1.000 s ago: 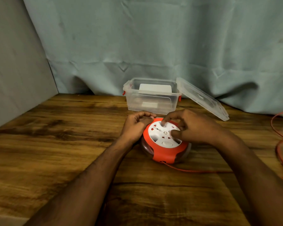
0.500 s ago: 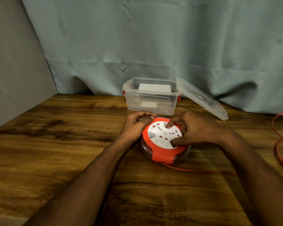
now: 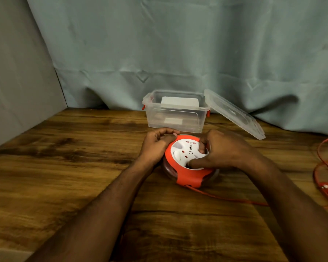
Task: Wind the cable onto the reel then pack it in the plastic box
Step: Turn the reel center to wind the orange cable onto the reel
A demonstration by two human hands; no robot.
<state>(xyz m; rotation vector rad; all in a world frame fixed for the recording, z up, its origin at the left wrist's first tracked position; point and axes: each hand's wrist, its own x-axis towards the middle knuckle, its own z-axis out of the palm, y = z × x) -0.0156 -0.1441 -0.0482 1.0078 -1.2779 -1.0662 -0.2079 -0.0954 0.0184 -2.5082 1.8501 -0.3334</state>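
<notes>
An orange reel (image 3: 187,174) with a white socket face lies flat on the wooden table (image 3: 64,167). My left hand (image 3: 156,146) grips its left rim. My right hand (image 3: 223,150) rests on the white face, with fingertips pressed into its recesses. An orange cable (image 3: 225,199) leaves the reel's front and runs right to loose loops (image 3: 326,167) at the table's right edge. The clear plastic box (image 3: 176,112) stands open just behind the reel.
The box's clear lid (image 3: 235,114) leans against the box's right side. A pale blue curtain (image 3: 178,53) hangs behind the table and a grey wall (image 3: 17,82) closes the left side. White labels show through the box.
My right hand has turned the white face round, its fingers shifting from the top towards the right and front. The left hand has stayed on the rim.
</notes>
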